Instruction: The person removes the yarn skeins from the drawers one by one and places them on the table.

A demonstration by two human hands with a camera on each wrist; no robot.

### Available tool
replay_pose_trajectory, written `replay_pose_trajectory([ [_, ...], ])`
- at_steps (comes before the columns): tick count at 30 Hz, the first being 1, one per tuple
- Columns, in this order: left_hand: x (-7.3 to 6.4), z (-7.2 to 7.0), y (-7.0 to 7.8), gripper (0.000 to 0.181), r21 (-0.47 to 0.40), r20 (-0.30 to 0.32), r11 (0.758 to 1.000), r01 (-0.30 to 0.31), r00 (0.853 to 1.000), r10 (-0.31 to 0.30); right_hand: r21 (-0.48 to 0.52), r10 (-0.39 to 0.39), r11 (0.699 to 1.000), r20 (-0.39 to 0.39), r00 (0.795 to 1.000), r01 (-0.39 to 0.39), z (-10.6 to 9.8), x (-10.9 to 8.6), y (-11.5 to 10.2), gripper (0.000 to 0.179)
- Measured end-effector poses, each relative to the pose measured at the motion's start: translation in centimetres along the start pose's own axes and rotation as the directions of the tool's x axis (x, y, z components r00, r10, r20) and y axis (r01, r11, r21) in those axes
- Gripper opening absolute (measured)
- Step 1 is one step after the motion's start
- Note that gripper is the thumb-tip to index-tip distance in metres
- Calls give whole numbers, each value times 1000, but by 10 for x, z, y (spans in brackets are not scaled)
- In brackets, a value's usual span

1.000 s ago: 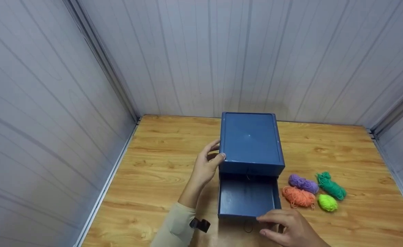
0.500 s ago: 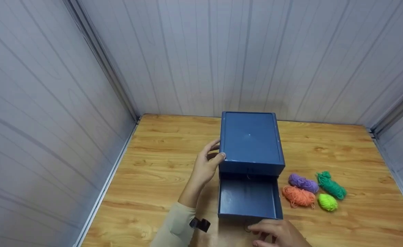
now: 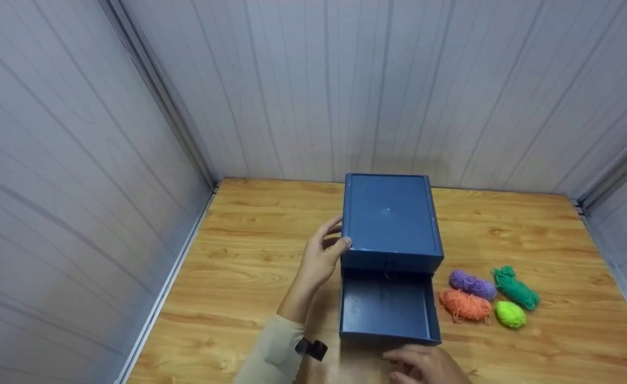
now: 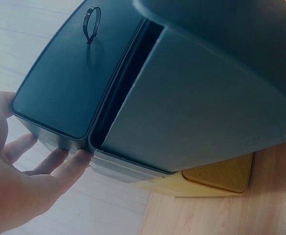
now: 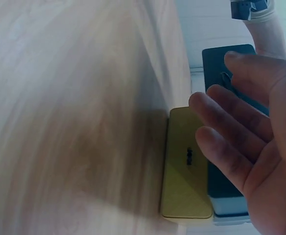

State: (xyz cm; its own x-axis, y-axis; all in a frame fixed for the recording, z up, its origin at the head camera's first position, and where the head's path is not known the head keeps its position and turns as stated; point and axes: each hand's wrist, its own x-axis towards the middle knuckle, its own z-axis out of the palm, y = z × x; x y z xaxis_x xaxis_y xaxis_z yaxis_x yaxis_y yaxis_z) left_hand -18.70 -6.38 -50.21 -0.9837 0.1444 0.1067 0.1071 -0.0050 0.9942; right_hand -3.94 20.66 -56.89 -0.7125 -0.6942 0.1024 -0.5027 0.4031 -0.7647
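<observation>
A blue drawer unit [image 3: 390,213] stands on the table, its upper drawer shut and the drawer below it [image 3: 387,312] pulled out, with nothing seen inside. My left hand [image 3: 317,261] steadies the unit's left side, thumb on the top front corner; in the left wrist view its fingers [image 4: 54,161] rest along the side. My right hand [image 3: 422,362] is at the pulled-out drawer's front, a fingertip beside or touching its thin loop handle [image 3: 381,349]. In the right wrist view the right hand's fingers [image 5: 226,152] are extended and spread, hiding part of the drawer front.
Several yarn skeins lie right of the unit: purple [image 3: 472,284], orange [image 3: 465,305], green [image 3: 516,288] and yellow-green [image 3: 510,314]. A yellow drawer front [image 5: 184,181] forms the unit's lowest level. Pale panel walls [image 3: 292,96] border the table's back and sides.
My right hand has moved left and slightly down, from the drawer's front right corner to near its loop handle. The left hand keeps its place on the unit.
</observation>
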Motion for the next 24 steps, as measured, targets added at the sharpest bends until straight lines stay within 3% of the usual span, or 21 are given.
replay_pose_trajectory([
  [9,-1,0,0,56,-2,5,1000,-1,1000,1,-23,29,999,-2,1000,-29,0,0,3,24],
  [14,-1,0,0,56,-5,-1,1000,0,1000,0,-25,81,996,-73,994,-83,2,3,-5,17],
  [20,1,0,0,56,-8,-1,1000,-5,1000,5,-30,162,985,-192,968,-171,7,6,-13,10],
  [24,1,1,0,56,-11,-3,1000,-3,1000,3,-30,157,985,-241,958,-169,8,7,-14,7],
])
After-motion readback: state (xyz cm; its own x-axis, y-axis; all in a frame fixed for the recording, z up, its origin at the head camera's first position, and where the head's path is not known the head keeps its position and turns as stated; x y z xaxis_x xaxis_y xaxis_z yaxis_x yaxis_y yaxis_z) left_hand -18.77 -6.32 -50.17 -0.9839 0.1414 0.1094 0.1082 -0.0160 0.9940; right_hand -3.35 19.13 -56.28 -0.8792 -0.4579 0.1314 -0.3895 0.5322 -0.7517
